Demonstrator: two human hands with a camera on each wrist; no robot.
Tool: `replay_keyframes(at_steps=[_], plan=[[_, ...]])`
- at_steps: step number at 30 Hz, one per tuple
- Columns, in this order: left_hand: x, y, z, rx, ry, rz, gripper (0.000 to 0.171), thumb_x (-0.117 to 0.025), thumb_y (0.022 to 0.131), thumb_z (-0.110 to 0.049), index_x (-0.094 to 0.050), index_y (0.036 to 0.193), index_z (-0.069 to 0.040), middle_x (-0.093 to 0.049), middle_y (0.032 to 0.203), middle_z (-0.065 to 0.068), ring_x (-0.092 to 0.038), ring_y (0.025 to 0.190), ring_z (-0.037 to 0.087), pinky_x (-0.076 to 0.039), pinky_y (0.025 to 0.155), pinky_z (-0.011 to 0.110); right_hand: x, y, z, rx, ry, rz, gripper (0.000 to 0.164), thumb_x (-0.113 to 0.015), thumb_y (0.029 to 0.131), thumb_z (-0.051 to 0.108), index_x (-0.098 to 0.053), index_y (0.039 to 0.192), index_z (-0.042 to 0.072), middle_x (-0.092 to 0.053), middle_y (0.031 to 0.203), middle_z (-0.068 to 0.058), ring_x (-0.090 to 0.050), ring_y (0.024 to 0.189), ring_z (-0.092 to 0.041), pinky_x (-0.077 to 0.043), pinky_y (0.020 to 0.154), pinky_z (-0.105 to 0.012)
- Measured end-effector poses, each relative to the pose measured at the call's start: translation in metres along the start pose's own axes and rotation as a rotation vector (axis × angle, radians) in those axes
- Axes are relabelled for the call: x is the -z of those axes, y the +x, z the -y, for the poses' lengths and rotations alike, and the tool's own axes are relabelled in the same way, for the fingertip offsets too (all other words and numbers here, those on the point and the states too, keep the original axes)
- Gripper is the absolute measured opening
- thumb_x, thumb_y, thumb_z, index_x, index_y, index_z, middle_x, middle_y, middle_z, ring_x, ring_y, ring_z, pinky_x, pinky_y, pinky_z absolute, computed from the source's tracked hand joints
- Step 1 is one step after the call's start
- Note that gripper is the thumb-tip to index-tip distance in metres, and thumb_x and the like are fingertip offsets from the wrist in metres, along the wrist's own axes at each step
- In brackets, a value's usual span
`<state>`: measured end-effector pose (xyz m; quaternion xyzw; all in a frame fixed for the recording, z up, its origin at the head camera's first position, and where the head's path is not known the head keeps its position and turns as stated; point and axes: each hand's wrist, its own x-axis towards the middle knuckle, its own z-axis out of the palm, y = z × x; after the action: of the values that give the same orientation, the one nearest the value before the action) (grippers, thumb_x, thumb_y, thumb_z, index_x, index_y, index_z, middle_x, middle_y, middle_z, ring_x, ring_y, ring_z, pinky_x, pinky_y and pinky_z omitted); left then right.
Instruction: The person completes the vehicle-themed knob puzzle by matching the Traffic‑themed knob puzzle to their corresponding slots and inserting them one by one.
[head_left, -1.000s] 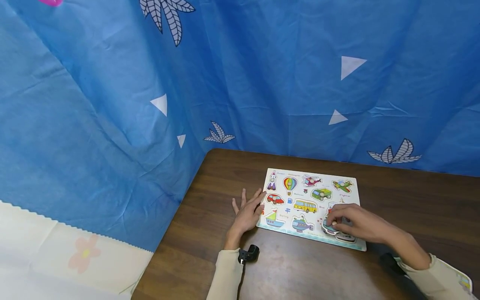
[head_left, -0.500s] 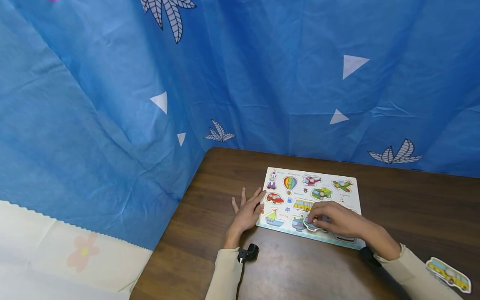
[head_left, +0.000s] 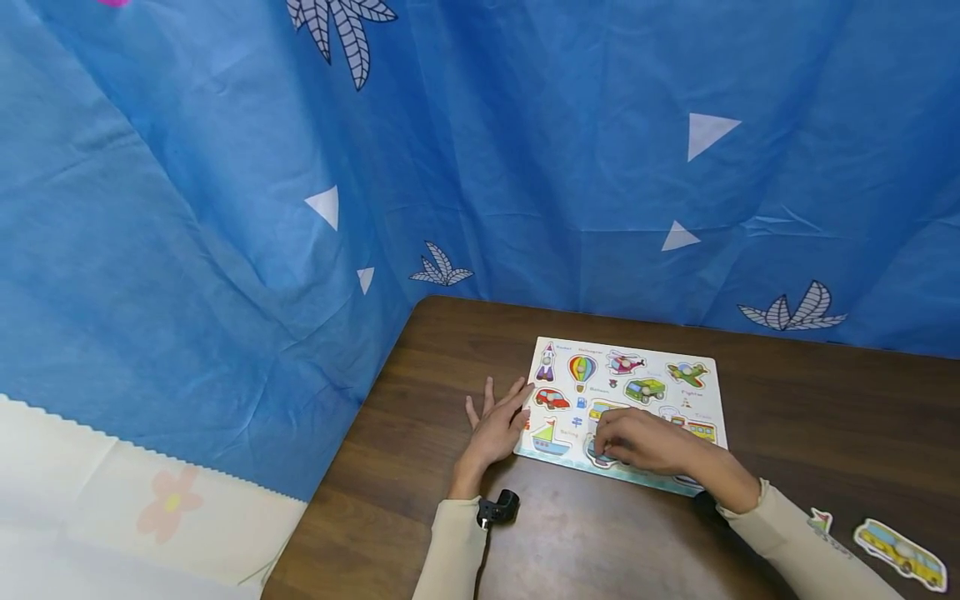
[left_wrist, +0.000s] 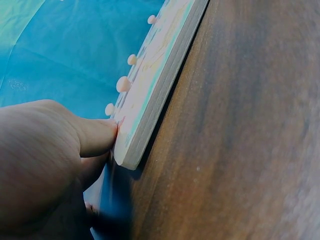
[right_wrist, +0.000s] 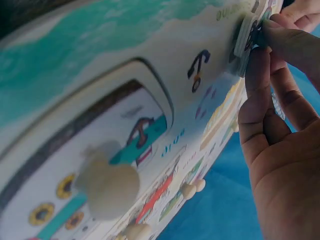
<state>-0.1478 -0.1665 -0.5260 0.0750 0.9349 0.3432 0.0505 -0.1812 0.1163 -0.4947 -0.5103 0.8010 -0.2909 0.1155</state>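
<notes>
In the head view my right hand (head_left: 648,440) is over the lower middle of a white peg puzzle board (head_left: 655,360). Thumb and fingertips pinch a blue submarine puzzle piece (head_left: 597,460), which overlaps the submarine picture's place. The right wrist view shows this piece (right_wrist: 243,39) edge-on at the board's surface, partly hidden by the fingers. At the board's left edge rests my left hand (head_left: 493,432), fingers spread, fingertips on the rim. Its thumb (left_wrist: 100,136) touches the board's corner in the left wrist view.
A yellow bus piece (head_left: 900,554) lies on the brown table (head_left: 600,533) at the right. Beside it a sailboat piece (head_left: 821,521) is partly hidden by the right sleeve (head_left: 787,533). Other vehicle pieces on the board have round knobs (right_wrist: 110,187). Blue curtains (head_left: 525,167) hang behind the table.
My right hand has moved left across the board with the submarine piece. The bus and sailboat pieces have come out from behind the right sleeve. The left hand has stayed in place.
</notes>
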Motion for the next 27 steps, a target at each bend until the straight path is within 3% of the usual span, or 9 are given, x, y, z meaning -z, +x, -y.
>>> replay_keyframes(at_steps=[8,17,27], plan=[[0.0003,-0.0006,0.0,-0.005,-0.004,-0.007,0.047,-0.048,0.106,-0.026,-0.044,0.153,-0.023,-0.036,0.161,0.001,0.003,0.153,0.046,0.011,0.11,0.076,-0.0046,0.0051,-0.0004,0.002,-0.047,-0.001,0.015,-0.07,0.091,0.004,-0.075,0.096,0.017,-0.067,0.094,0.009,-0.058,0.087,-0.002,-0.054,0.082,-0.028],[-0.0011,-0.0002,0.0017,-0.006,-0.005,-0.009,0.048,-0.049,0.105,-0.024,-0.045,0.153,-0.023,-0.036,0.161,0.0,0.003,0.153,0.047,0.011,0.109,0.076,-0.0091,0.0044,-0.0013,0.102,-0.085,-0.055,0.019,-0.071,0.088,-0.002,-0.073,0.092,0.016,-0.066,0.092,0.01,-0.06,0.086,-0.003,-0.054,0.081,-0.026],[-0.0022,0.0002,0.0008,-0.012,0.003,-0.003,0.048,-0.048,0.106,-0.026,-0.044,0.153,-0.024,-0.035,0.162,-0.002,0.004,0.153,0.046,0.012,0.109,0.076,-0.0107,0.0031,-0.0026,0.077,-0.11,-0.067,0.018,-0.071,0.087,-0.002,-0.072,0.092,0.015,-0.066,0.091,0.009,-0.059,0.086,-0.005,-0.054,0.08,-0.027]])
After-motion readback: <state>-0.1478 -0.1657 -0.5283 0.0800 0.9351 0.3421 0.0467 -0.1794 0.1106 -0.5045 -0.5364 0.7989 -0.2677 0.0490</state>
